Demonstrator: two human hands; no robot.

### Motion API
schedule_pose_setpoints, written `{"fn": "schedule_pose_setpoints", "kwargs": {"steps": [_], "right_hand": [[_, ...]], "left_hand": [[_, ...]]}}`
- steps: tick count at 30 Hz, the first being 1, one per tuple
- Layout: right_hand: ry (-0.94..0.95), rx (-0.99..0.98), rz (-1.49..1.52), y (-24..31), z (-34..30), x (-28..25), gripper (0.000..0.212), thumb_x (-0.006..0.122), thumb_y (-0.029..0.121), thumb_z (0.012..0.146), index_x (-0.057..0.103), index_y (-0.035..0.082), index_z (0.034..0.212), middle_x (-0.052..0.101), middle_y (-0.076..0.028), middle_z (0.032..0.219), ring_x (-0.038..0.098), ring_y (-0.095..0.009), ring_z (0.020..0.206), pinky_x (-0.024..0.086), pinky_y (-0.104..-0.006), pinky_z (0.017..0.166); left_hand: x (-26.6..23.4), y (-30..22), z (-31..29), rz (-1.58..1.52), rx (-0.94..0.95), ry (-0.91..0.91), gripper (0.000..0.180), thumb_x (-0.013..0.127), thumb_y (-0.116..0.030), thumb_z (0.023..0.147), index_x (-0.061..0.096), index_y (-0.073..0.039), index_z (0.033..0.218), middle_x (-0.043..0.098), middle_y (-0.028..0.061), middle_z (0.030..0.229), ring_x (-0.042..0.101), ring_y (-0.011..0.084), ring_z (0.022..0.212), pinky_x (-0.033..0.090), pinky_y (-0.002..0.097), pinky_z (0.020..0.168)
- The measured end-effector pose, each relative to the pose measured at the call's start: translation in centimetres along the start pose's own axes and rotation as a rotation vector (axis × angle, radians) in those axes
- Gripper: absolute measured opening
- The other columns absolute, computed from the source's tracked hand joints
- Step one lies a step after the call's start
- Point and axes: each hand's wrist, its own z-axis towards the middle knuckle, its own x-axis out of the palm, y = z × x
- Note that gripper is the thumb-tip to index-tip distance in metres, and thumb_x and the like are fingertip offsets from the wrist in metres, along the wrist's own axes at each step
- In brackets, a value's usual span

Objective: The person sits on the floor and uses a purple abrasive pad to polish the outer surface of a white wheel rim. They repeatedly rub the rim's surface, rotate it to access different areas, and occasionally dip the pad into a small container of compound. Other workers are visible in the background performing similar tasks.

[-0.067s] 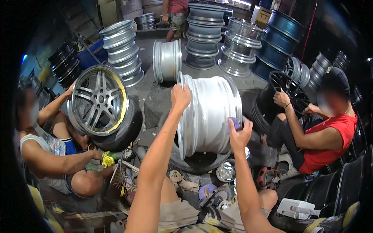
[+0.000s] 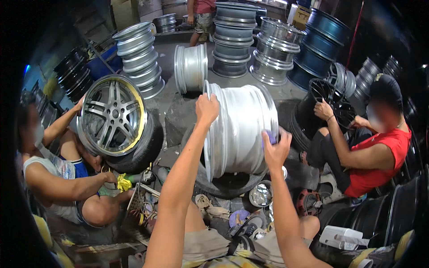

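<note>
A bare silver wheel rim (image 2: 243, 125) stands on its edge in front of me, resting on a tyre (image 2: 223, 190) that lies flat. My left hand (image 2: 208, 108) is closed around the upper left lip of the rim. With its fingers bent, my right hand (image 2: 277, 149) grips a small purple pad (image 2: 268, 139) and presses it to the right part of the rim's barrel. The pad's underside is hidden.
Co-workers sit at both sides, one holding a spoked wheel (image 2: 115, 114), the other a black wheel (image 2: 328, 105). Behind stand rim stacks (image 2: 139, 58) and a single rim (image 2: 191, 69). A metal bowl (image 2: 260, 195), rags (image 2: 212, 207) and a purple disc (image 2: 239, 218) lie near my legs.
My right hand has slid the purple pad slightly up and away along the barrel. My left hand keeps its hold on the lip. The view has shifted a little.
</note>
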Motion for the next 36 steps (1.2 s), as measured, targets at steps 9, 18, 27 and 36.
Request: {"fn": "schedule_pose_setpoints", "kwargs": {"steps": [9, 18, 27, 36], "right_hand": [[0.105, 0.010, -0.159, 1.4, 7.9, 2.9, 0.065, 0.078, 0.039, 0.087, 0.059, 0.001, 0.137, 0.054, -0.027, 0.132, 0.062, -0.049, 0.113, 0.052, -0.0529, 0.095], [0.023, -0.089, -0.100, -0.6, -5.4, -4.1, 0.050, 0.081, 0.024, 0.089, 0.061, -0.002, 0.127, 0.058, -0.025, 0.110, 0.062, -0.045, 0.096, 0.051, -0.0510, 0.083], [0.133, -0.010, -0.035, -5.6, -9.0, -6.5, 0.029, 0.079, 0.018, 0.089, 0.061, -0.003, 0.099, 0.058, -0.021, 0.095, 0.059, -0.043, 0.086, 0.047, -0.0515, 0.076], [0.119, 0.165, -0.013, -9.9, -15.0, -10.3, 0.027, 0.073, 0.020, 0.094, 0.059, -0.003, 0.100, 0.060, -0.023, 0.092, 0.060, -0.042, 0.086, 0.047, -0.0490, 0.078]], "left_hand": [[-0.8, -1.9, 0.4, 0.070, -0.031, 0.015, 0.042, 0.056, -0.030, 0.099, 0.069, 0.010, 0.105, 0.067, 0.0315, 0.112, 0.063, 0.0497, 0.111, 0.049, 0.0563, 0.098], [-1.3, -4.6, -2.3, 0.618, 0.732, -0.185, 0.047, 0.057, -0.026, 0.100, 0.058, 0.003, 0.137, 0.055, 0.0151, 0.140, 0.046, 0.0333, 0.139, 0.031, 0.0572, 0.119], [2.2, -6.3, -5.7, 0.719, 1.023, 0.282, 0.058, 0.055, -0.011, 0.094, 0.049, -0.004, 0.151, 0.044, 0.0108, 0.160, 0.039, 0.0327, 0.150, 0.033, 0.0560, 0.121], [2.0, -7.8, -11.8, 0.846, 1.173, 0.251, 0.056, 0.050, -0.012, 0.096, 0.047, 0.008, 0.148, 0.044, 0.0198, 0.158, 0.039, 0.0339, 0.149, 0.031, 0.0544, 0.123]]}}
